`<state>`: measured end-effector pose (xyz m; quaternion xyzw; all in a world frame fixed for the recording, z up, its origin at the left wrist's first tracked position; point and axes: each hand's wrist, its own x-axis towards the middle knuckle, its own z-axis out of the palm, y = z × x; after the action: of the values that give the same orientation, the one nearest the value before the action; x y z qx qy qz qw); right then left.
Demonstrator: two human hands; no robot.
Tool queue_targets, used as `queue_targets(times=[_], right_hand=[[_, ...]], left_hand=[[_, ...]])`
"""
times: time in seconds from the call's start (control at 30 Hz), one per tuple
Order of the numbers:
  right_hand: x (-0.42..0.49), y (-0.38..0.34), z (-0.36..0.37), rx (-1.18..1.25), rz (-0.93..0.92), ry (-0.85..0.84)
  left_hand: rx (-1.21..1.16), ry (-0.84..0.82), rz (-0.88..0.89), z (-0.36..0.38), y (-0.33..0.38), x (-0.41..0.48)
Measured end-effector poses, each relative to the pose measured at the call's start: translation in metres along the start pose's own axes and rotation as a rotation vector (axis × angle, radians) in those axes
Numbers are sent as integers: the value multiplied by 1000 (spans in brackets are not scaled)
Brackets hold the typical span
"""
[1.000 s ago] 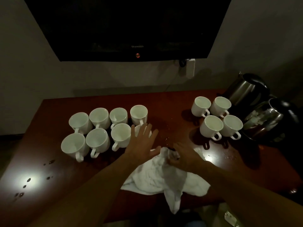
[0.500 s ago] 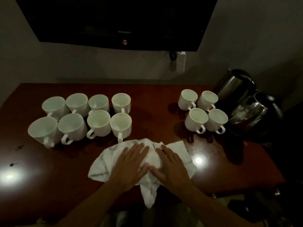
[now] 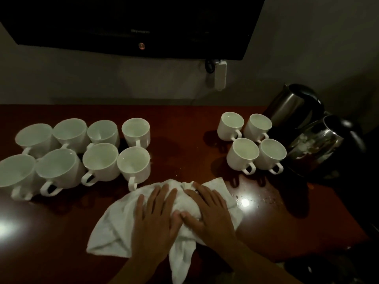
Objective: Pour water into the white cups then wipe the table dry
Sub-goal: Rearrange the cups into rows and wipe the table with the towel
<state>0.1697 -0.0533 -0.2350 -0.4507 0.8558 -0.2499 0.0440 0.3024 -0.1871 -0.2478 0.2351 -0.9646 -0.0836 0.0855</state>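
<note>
head view, the only angle here, and it's dim. pouring looks done to me: the white cups [image 3: 245,154] sit in two bunches, four right of centre just beside the two kettles [image 3: 324,144], and the left bunch [image 3: 100,160] of eight at mid left. the four look full near the brim. the eight are harder to read in this light, so i can't swear to every one. nobody is holding a kettle.

so we're in the wiping half. a white cloth [image 3: 110,228] lies bunched on the dark red worktop [image 3: 61,232] at lower centre, just below the nearest cup handles. left hand [image 3: 152,218] and right hand [image 3: 211,216] are both flat on top of it, side by side, thumbs meeting in the middle. fingers [image 3: 164,193] are straight and a bit spread, pressing down, not curled round anything, tips aimed at the top of the frame.

the cloth's long axis runs from lower left up to upper right of the frame, with a twisted tail pointing at the bottom edge. it seems to droop past the near edge of the worktop, though that edge is too dark to be sure.

what's left, by my guess: a scatter of water drops [image 3: 266,198] glints right of the cloth, below the four cups, not yet wiped, plus a few specks above the cloth. that patch wants a pass to the right, minding the handles.
</note>
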Motion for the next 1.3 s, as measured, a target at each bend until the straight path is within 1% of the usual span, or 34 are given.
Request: queue_targets(times=[0.17, 0.3, 0.47, 0.57, 0.77, 0.93, 1.0, 1.1, 1.23, 1.3], right_hand=[[26, 9, 1, 7, -38, 24], [49, 15, 1, 29, -60, 35], [77, 23, 1, 60, -92, 12], [95, 30, 1, 45, -139, -15], [120, 41, 2, 32, -198, -57], [131, 47, 4, 49, -205, -118], [133, 45, 3, 67, -203, -117], [128, 42, 1, 60, -146, -127], [102, 31, 10, 101, 146, -93], [103, 30, 12, 109, 187, -104]], left_hand=[[21, 26, -135, 1, 15, 12], [-37, 77, -273, 2, 28, 25], [-60, 143, -372, 10, 39, 41], [-68, 153, -419, 13, 44, 52], [-108, 113, -491, 11, 50, 68], [-115, 86, -523, 13, 51, 76], [-111, 77, -527, 13, 52, 77], [-101, 75, -526, 12, 54, 75], [-114, 90, -559, 10, 56, 76], [-117, 91, -564, 9, 58, 78]])
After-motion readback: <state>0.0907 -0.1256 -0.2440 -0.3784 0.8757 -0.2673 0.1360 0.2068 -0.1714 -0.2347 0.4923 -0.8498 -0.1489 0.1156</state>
